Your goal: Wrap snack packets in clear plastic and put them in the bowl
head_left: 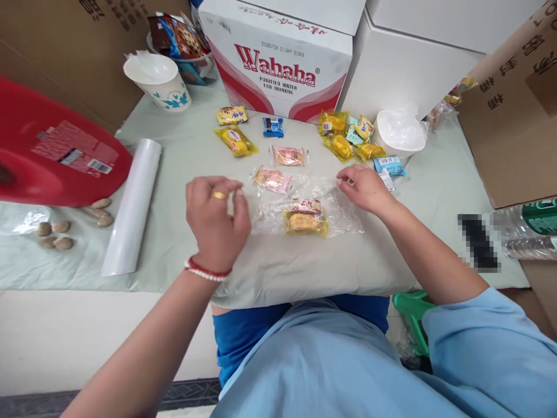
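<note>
A clear plastic bag (343, 217) lies flattened on the table in front of me. Two wrapped snacks, a yellow-wrapped cake (306, 223) and a red-and-white packet (306, 205), are at its middle; the clear film makes it hard to tell whether they are inside. At the bag's upper right edge, my right hand (363, 186) pinches the film. My left hand (217, 217) is raised left of the bag, fingers curled and thumb close to the index finger; anything between them is hidden. Just beyond the bag are two pink-wrapped biscuits, one nearer (272, 179) and one farther (289, 155).
Yellow packets (236, 141) and a blue packet (272, 127) lie before a Wahaba-style white-and-red carton (278, 64). More snacks (340, 147) sit beside a white bowl (400, 132). At left are a plastic roll (133, 206), red jug (56, 139), walnuts (61, 226) and paper cup (159, 81).
</note>
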A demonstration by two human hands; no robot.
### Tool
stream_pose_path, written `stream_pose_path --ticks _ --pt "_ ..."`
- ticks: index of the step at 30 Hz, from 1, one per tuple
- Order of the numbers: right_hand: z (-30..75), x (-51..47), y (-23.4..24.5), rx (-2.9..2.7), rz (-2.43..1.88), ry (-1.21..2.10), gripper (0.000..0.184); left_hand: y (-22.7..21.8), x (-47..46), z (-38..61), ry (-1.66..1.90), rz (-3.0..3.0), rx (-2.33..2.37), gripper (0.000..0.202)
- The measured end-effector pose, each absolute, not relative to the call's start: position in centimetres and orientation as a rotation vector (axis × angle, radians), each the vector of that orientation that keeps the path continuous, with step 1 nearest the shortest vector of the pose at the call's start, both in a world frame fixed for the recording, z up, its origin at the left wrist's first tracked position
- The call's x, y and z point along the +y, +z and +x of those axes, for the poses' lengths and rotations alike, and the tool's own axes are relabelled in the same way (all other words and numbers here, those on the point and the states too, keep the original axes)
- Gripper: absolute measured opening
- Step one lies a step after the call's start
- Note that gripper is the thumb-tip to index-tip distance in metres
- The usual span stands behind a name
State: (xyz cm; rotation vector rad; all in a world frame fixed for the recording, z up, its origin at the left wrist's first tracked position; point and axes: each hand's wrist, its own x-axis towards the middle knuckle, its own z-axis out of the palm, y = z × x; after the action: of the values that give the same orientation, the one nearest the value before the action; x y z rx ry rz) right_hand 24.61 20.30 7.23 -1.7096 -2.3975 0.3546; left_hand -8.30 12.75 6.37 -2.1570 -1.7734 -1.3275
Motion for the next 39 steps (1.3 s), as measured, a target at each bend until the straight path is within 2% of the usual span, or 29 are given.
stream_pose_path --ticks 4,8,12,16,23,27,31,35,39 --pt "21.5 24.3 6.7 -2.439 -1.654 0.479 0.034 6.9 11.7 -4.7 -1.127 -2.626 -1.438 0.021" --pt "19.1 24.9 6.4 -2.443 -1.596 0.456 0.024 5.0 13.6 -3.4 -0.820 -2.669 -1.791 0.031" --pt "18.7 23.0 6.7 -2.542 -1.595 0.774 0.018 3.8 14.3 -4.1 -0.560 -2.717 -2.032 0.042" --pt "18.8 22.1 6.6 -2.506 -1.693 0.999 0.022 3.6 13.5 -4.5 -0.692 -2.825 -1.897 0.030" --pt "18.3 22.5 6.8 -2.420 -1.615 1.267 0.019 3.2 12.4 -4.7 -1.062 -2.911 -1.476 0.026" --pt "17.8 21.7 8.0 -2.483 -1.628 1.087 0.018 2.9 11.7 -4.7 -1.137 -2.869 -1.334 0.020" --pt "17.0 20.1 9.1 -2.743 -1.577 0.867 0.035 2.6 11.1 -4.7 -1.145 -2.840 -1.300 0.017" --pt "16.6 19.0 9.4 -2.782 -1.631 0.684 0.021 2.2 10.7 -4.9 -1.185 -2.841 -1.337 0.016" --pt "17.1 17.9 10.0 -2.757 -1.478 0.596 0.021 2.0 10.3 -5.2 -1.252 -2.806 -1.342 0.017"
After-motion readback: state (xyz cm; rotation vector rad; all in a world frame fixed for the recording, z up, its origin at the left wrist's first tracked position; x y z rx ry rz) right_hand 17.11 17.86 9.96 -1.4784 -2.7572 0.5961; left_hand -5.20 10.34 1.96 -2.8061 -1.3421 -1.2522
